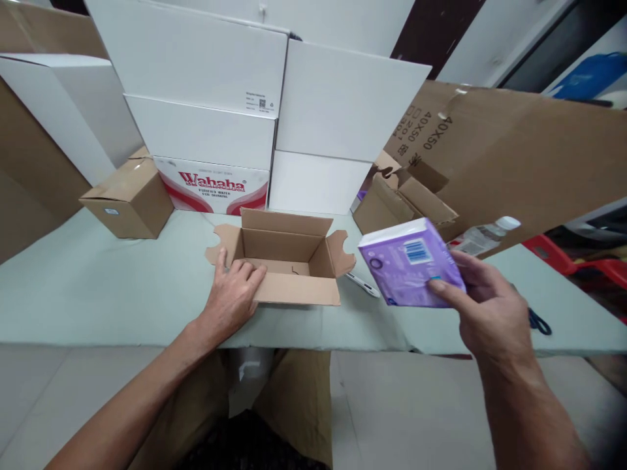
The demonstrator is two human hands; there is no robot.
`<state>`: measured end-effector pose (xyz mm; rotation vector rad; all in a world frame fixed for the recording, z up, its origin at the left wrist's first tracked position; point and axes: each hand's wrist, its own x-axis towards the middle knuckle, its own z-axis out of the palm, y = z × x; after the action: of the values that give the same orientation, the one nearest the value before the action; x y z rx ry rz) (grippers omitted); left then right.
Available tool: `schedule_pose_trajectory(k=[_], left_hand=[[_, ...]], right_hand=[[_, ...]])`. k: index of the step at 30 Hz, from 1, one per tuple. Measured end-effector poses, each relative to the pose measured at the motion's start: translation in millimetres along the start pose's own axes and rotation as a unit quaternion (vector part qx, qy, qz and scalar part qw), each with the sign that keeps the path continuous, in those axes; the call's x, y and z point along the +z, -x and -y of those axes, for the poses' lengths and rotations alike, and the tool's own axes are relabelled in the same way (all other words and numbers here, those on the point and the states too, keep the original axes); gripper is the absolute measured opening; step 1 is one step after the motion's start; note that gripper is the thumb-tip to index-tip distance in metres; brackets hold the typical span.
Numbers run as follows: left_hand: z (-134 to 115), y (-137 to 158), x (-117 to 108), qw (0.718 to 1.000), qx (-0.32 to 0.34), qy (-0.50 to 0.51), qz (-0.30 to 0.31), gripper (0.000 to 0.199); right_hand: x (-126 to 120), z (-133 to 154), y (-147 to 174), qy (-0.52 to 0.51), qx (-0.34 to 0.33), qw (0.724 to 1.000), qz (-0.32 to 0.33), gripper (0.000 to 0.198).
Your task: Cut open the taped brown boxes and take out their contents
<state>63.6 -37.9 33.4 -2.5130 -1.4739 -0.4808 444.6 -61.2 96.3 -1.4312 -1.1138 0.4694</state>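
An open cardboard box (296,288) stands on the table with its flaps folded outward, and the part of its inside I can see holds only a thin dark mark or strip. My left hand (234,287) grips the box's front left corner, fingers bent over the edge. To the right of the box, my right hand (484,303) holds a purple plastic-wrapped tissue pack (411,264) above the table, thumb on its printed face. A barcode shows on the pack. Behind the near flap, a white and grey flat tool (362,284) lies partly hidden on the table.
White cartons (210,130), one marked Wahaha, stand stacked at the back. A closed brown box (130,199) sits at left. At right are another open carton (386,202), a clear bottle (482,236), a dark cable (539,322) and a red crate (553,254). The pale green tabletop (122,294) ends near me.
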Motion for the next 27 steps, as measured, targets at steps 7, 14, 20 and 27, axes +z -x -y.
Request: schedule_pose_trajectory(k=[7, 14, 20, 27], left_hand=[[-11.7, 6.4, -33.5, 0.989, 0.000, 0.133, -0.064, 0.084], [-2.2, -6.9, -30.2, 0.983, 0.058, 0.160, -0.073, 0.032], [10.6, -0.1, -19.8, 0.975, 0.116, 0.166, -0.089, 0.030], [23.5, -15.4, -31.2, 0.971, 0.114, 0.207, -0.038, 0.020]], right_hand=[[50.7, 33.8, 10.8, 0.100, -0.363, 0.926, -0.014, 0.080], [93.7, 58.7, 23.2, 0.182, -0.515, 0.836, 0.052, 0.087], [88.5, 51.7, 14.3, 0.199, -0.471, 0.859, 0.014, 0.083], [85.7, 50.3, 10.3, 0.211, -0.482, 0.850, 0.021, 0.081]])
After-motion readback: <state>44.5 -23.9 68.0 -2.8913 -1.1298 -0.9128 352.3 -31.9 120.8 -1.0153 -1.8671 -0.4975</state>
